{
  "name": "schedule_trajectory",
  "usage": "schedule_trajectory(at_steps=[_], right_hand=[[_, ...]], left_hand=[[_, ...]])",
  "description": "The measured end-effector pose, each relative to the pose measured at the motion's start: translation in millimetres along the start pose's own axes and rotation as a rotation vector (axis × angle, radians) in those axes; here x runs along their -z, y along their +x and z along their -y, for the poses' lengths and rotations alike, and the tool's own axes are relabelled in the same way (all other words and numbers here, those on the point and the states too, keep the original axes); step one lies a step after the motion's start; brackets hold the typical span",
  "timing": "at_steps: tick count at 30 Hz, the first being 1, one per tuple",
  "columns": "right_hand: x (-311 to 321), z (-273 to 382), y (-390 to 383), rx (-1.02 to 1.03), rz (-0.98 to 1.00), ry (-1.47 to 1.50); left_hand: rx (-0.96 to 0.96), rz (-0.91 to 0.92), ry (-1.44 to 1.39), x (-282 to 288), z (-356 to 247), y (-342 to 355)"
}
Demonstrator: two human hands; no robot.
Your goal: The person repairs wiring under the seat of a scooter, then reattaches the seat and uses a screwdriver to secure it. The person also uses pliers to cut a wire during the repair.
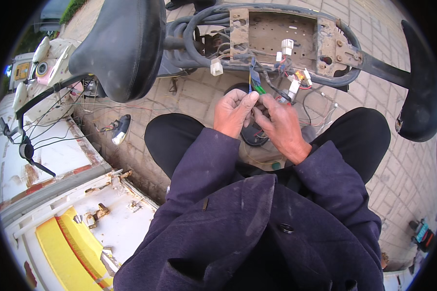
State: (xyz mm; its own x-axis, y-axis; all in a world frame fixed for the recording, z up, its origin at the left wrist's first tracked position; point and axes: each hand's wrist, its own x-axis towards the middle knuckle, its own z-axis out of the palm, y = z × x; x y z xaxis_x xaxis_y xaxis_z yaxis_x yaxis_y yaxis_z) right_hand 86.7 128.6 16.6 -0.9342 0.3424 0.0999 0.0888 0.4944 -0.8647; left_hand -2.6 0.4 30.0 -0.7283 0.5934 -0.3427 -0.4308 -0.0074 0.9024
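My left hand and my right hand meet over my lap, thumbs and fingers pinched on thin wires. Blue tape and a green piece show just above my fingertips; the exact point gripped is hidden. The wires hang from a rusty metal scooter frame lying across the top of the view. White plastic connectors and a loose bundle of coloured wiring dangle from its near side, right beside my hands.
A black saddle is upper left, beside cream panels and cables. A curved black part is at right. Rusted white panels with yellow trim lie lower left. A small dark object with wires rests on the paving.
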Motion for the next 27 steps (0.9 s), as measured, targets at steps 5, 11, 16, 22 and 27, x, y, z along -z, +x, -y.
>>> schedule_trajectory(at_steps=[5,11,16,22,27], right_hand=[[0,-3,-4,-0.091,0.040,0.114],[4,8,8,0.043,-0.007,0.027],[10,16,3,0.013,0.022,0.052],[21,10,11,0.097,0.090,-0.004],[16,-6,25,-0.257,0.355,0.734]], left_hand=[[-0.014,0.009,0.072,5,4,3],[-0.336,-0.138,0.140,-8,22,-3],[-0.366,-0.236,0.216,-14,23,-5],[-0.433,-0.210,0.342,-7,33,7],[-0.346,-0.190,0.360,7,32,19]])
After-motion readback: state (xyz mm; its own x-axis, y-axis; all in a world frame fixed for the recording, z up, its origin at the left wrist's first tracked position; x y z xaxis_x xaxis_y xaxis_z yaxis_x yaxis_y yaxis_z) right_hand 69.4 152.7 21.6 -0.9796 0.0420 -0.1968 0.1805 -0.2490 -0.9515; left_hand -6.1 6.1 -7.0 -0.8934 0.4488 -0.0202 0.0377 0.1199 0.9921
